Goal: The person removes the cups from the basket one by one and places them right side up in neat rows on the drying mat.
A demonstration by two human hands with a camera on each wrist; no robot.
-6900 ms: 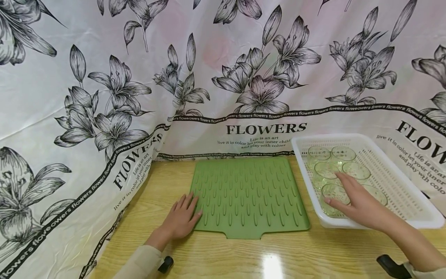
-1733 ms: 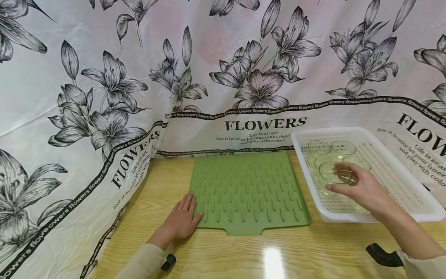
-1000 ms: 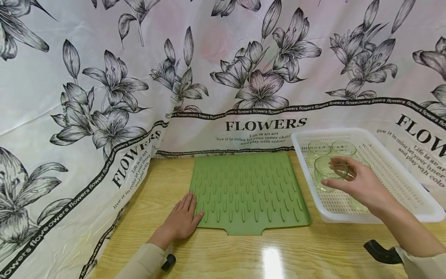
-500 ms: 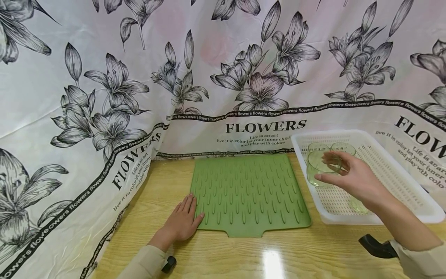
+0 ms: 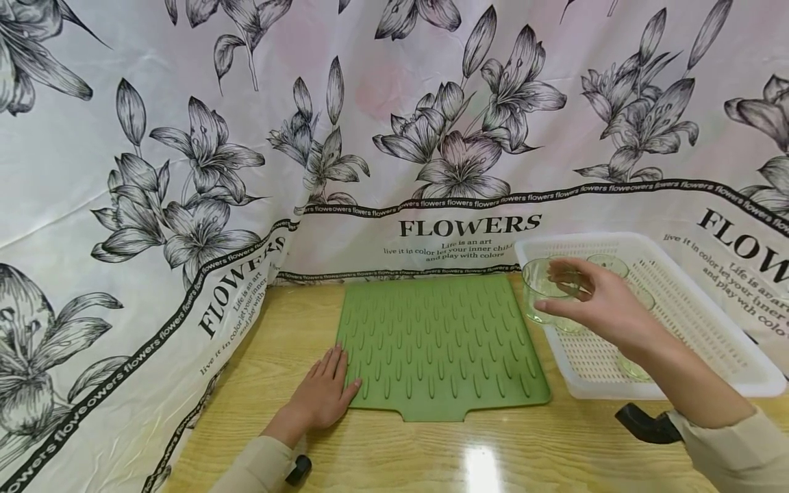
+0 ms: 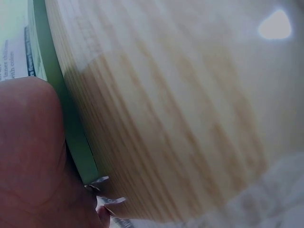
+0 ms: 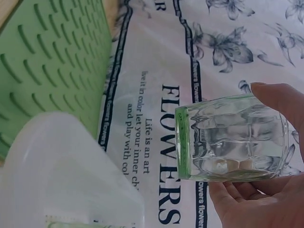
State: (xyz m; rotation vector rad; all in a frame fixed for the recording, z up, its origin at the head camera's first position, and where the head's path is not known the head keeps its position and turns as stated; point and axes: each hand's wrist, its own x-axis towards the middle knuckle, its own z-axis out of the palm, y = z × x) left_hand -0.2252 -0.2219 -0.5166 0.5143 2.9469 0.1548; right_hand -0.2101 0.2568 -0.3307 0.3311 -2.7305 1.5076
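My right hand [image 5: 607, 305] holds a clear, green-tinted drinking glass [image 5: 535, 296] by its sides, thumb on one side and fingers on the other. The glass is upright above the left rim of a white plastic basket [image 5: 570, 385]. The right wrist view shows the faceted glass [image 7: 232, 142] and its thick green base, gripped by the right hand [image 7: 280, 202]. My left hand [image 5: 320, 394] lies flat at the left edge of a green ridged drying mat [image 5: 440, 342]. In the left wrist view, the left hand [image 6: 31, 152] covers part of the mat's edge [image 6: 71, 118].
Several similar glasses stand in the basket, including a back one [image 5: 609, 267] and a front one [image 5: 633, 366]; my right hand partly hides them. The mat lies left of the basket on a wooden table [image 5: 382, 455]. A flower-printed cloth [image 5: 345, 239] hangs behind.
My right hand took hold of a glass in the basket's front row, lifted it, and carried it left and back to the basket's left rim. My left hand has stayed at the mat's edge.
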